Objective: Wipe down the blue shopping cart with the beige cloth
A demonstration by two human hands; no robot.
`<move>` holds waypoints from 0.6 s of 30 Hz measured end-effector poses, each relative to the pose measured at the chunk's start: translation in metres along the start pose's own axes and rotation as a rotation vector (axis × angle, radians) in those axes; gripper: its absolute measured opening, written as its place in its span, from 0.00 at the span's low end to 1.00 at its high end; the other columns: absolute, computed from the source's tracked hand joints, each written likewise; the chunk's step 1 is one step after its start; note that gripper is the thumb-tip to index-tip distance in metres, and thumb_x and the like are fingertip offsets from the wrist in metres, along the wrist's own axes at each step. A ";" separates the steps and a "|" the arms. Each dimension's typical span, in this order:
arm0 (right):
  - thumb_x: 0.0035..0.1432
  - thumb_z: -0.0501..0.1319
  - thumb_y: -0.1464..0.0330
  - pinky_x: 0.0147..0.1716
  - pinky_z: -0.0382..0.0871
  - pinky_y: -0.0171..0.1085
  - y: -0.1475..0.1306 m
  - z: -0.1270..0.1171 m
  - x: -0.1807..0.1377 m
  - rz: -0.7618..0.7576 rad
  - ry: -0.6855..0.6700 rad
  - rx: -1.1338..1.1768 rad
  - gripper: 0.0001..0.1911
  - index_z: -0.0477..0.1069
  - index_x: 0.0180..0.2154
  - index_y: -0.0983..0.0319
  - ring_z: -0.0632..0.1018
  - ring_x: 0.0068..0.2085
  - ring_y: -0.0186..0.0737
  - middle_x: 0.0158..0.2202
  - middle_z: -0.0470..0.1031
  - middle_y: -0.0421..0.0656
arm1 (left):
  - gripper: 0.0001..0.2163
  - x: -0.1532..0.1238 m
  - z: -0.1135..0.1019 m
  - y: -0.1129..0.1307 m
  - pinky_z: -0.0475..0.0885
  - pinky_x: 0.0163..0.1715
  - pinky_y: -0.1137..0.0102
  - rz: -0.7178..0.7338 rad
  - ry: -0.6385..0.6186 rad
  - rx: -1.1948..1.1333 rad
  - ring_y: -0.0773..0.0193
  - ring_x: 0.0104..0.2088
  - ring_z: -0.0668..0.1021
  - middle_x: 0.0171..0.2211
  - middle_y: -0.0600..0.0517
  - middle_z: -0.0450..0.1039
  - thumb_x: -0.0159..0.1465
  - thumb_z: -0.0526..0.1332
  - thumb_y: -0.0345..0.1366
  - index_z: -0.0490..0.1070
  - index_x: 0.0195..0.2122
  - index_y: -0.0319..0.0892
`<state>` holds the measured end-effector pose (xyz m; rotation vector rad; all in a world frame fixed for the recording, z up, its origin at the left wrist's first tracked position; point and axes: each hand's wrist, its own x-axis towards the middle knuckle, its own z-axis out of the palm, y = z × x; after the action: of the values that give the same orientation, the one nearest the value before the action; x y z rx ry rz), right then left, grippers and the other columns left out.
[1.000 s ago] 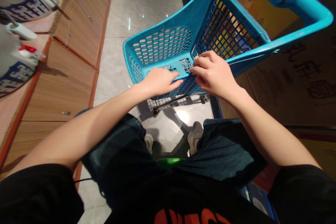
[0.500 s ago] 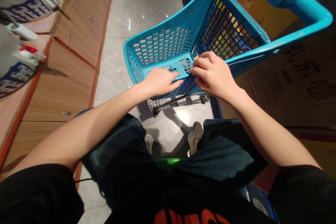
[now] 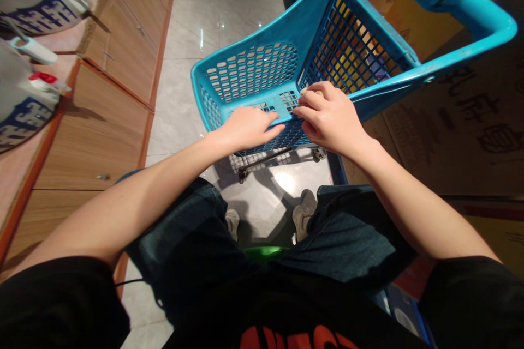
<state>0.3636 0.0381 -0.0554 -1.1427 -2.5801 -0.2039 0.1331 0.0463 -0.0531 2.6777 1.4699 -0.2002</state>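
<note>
A blue plastic shopping cart (image 3: 254, 73) with mesh sides stands in front of me, its near rim running under both hands. My left hand (image 3: 248, 128) is closed over that rim, thumb on the near side and the other fingers partly hidden behind it. To its right, my right hand (image 3: 329, 120) is at the same rim with bent fingers. A small, pale beige thing (image 3: 313, 91) shows at its fingertips; most of it is hidden, and I cannot make out its kind. The cart's floor grid shows between the hands.
Wooden cabinets (image 3: 94, 125) line the left side, with big white-and-blue jars (image 3: 41, 11) on top. Cardboard boxes (image 3: 462, 131) are stacked at the right. Grey floor tiles (image 3: 196, 5) stretch ahead, and a green seat edge (image 3: 266, 253) shows between my legs.
Hardly anything differs. My right hand has shifted very slightly left, while my left hand and the cart stay practically in place.
</note>
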 end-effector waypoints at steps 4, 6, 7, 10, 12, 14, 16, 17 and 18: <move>0.59 0.62 0.75 0.49 0.69 0.57 0.000 0.001 0.000 -0.003 0.002 0.004 0.21 0.82 0.51 0.54 0.72 0.60 0.62 0.50 0.79 0.51 | 0.28 0.000 0.000 0.000 0.76 0.46 0.61 0.000 0.003 -0.011 0.44 0.50 0.86 0.49 0.40 0.86 0.78 0.47 0.54 0.81 0.58 0.42; 0.59 0.61 0.75 0.49 0.68 0.57 0.000 0.001 0.000 -0.003 0.007 0.006 0.21 0.82 0.50 0.54 0.72 0.60 0.62 0.50 0.79 0.51 | 0.28 0.000 0.000 0.000 0.76 0.47 0.61 0.001 0.001 -0.016 0.44 0.50 0.86 0.49 0.40 0.86 0.78 0.47 0.54 0.81 0.58 0.42; 0.59 0.61 0.75 0.49 0.68 0.57 0.000 0.002 0.000 -0.002 0.010 0.005 0.20 0.82 0.50 0.55 0.72 0.60 0.62 0.50 0.79 0.51 | 0.28 0.000 0.000 0.000 0.76 0.47 0.61 0.000 0.001 -0.016 0.44 0.50 0.86 0.49 0.40 0.86 0.78 0.47 0.54 0.81 0.58 0.42; 0.60 0.60 0.75 0.49 0.68 0.57 0.000 0.002 0.000 -0.004 0.014 -0.003 0.20 0.82 0.50 0.55 0.72 0.60 0.62 0.50 0.79 0.51 | 0.28 0.000 0.000 0.000 0.76 0.47 0.61 -0.001 0.000 -0.012 0.44 0.50 0.87 0.49 0.40 0.86 0.78 0.47 0.54 0.81 0.58 0.42; 0.60 0.60 0.74 0.49 0.68 0.57 0.000 0.002 0.000 -0.007 0.015 -0.009 0.20 0.82 0.51 0.54 0.72 0.60 0.62 0.50 0.79 0.51 | 0.28 0.000 0.000 0.000 0.76 0.47 0.61 0.001 0.001 -0.007 0.44 0.50 0.87 0.49 0.40 0.86 0.78 0.47 0.54 0.81 0.58 0.42; 0.60 0.60 0.74 0.49 0.68 0.57 0.000 0.002 0.000 -0.011 0.015 -0.013 0.20 0.82 0.50 0.54 0.72 0.60 0.62 0.50 0.79 0.51 | 0.28 0.000 0.000 0.000 0.76 0.46 0.61 0.007 0.003 -0.003 0.44 0.50 0.87 0.49 0.40 0.86 0.79 0.47 0.54 0.81 0.58 0.42; 0.61 0.60 0.74 0.49 0.68 0.57 0.000 0.002 0.000 -0.013 0.015 -0.014 0.20 0.82 0.50 0.54 0.72 0.60 0.62 0.50 0.79 0.51 | 0.28 0.000 0.000 -0.001 0.76 0.45 0.61 0.013 0.004 -0.003 0.43 0.50 0.87 0.49 0.39 0.86 0.79 0.46 0.54 0.81 0.58 0.42; 0.61 0.60 0.74 0.49 0.68 0.58 0.000 0.002 0.000 -0.013 0.014 -0.012 0.20 0.82 0.50 0.54 0.72 0.60 0.62 0.50 0.79 0.51 | 0.28 0.000 0.000 -0.001 0.76 0.45 0.61 0.013 0.004 -0.005 0.43 0.50 0.87 0.49 0.39 0.86 0.78 0.46 0.54 0.81 0.57 0.42; 0.60 0.60 0.74 0.49 0.69 0.58 0.000 0.003 0.000 -0.011 0.014 -0.011 0.20 0.82 0.50 0.54 0.72 0.60 0.62 0.50 0.79 0.51 | 0.28 0.000 0.000 -0.001 0.76 0.45 0.61 0.012 0.004 -0.007 0.43 0.50 0.87 0.49 0.39 0.86 0.78 0.47 0.54 0.81 0.58 0.42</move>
<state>0.3632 0.0388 -0.0579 -1.1275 -2.5765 -0.2276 0.1325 0.0471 -0.0530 2.6823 1.4519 -0.1878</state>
